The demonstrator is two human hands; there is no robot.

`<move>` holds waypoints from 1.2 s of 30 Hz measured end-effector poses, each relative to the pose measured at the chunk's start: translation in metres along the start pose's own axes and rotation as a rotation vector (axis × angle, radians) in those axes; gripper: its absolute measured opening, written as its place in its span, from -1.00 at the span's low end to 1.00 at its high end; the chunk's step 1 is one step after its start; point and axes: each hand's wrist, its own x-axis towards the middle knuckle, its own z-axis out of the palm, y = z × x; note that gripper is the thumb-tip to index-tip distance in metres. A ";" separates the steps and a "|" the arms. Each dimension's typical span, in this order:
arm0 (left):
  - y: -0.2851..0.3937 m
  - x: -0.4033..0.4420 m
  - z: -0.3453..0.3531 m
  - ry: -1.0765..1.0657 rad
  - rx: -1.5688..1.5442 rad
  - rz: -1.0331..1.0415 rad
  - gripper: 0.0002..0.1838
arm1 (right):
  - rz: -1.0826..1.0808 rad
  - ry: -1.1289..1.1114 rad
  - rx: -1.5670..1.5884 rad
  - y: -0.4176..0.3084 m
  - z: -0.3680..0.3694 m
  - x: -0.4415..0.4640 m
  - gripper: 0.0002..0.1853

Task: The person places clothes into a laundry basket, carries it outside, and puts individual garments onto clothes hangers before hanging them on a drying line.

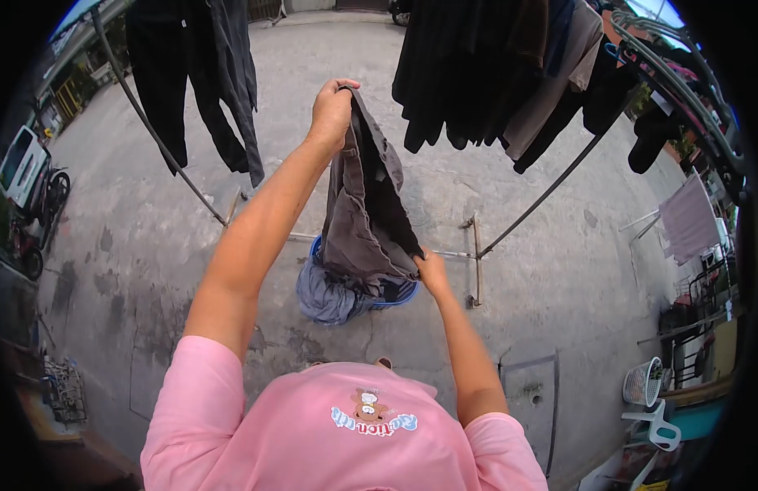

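Observation:
Grey-brown shorts (346,221) are stretched between my two hands, with the dark inside of the opening facing right. My left hand (333,110) is raised and closed on the upper end of the edge. Lower down and to the right, my right hand (430,270) pinches the other end. Beneath the shorts stands a blue basket (399,299) on the ground, partly hidden by them. A grey-blue cloth (330,295) hangs over the basket's left side.
Dark trousers (170,78) hang from the rack at the upper left. Dark clothes (469,74) hang at the upper right, near several hangers (682,74). The rack's metal foot (476,262) is right of the basket. A white basket (643,382) stands far right.

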 end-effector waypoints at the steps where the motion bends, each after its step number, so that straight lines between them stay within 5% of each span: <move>1: 0.007 0.001 -0.006 0.000 -0.005 0.018 -0.75 | 0.112 -0.020 0.160 -0.004 -0.011 0.014 -0.71; 3: 0.023 -0.004 -0.022 0.087 0.023 0.115 -0.75 | -0.011 0.223 0.270 0.018 -0.044 0.081 -0.77; 5: 0.028 0.001 -0.055 0.123 0.161 0.286 -0.77 | -0.085 0.512 0.302 -0.070 -0.126 0.083 -0.81; 7: 0.017 -0.009 -0.095 0.168 0.533 0.500 -0.79 | -0.229 0.620 0.198 -0.109 -0.166 0.085 -0.84; 13: -0.049 -0.088 -0.146 0.204 0.662 0.460 -0.83 | -0.530 0.647 0.401 -0.091 -0.121 0.073 -0.80; 23: -0.153 -0.169 -0.181 0.198 0.284 -0.107 -0.78 | -0.377 0.586 0.591 -0.048 -0.067 0.046 -0.69; 25: -0.158 -0.190 -0.176 0.173 0.194 -0.416 -0.72 | -0.308 0.575 0.610 -0.039 -0.060 0.043 -0.69; 28: -0.225 -0.220 -0.194 0.126 -0.372 -0.839 -0.61 | -0.176 0.546 0.551 -0.017 -0.045 0.034 -0.74; 31: -0.292 -0.242 -0.210 0.300 -0.575 -1.318 -0.60 | -0.081 0.532 0.409 0.010 -0.031 0.025 -0.75; 36: -0.280 -0.252 -0.178 0.275 -0.384 -1.094 -0.54 | 0.049 0.332 0.165 0.078 -0.042 0.018 -0.74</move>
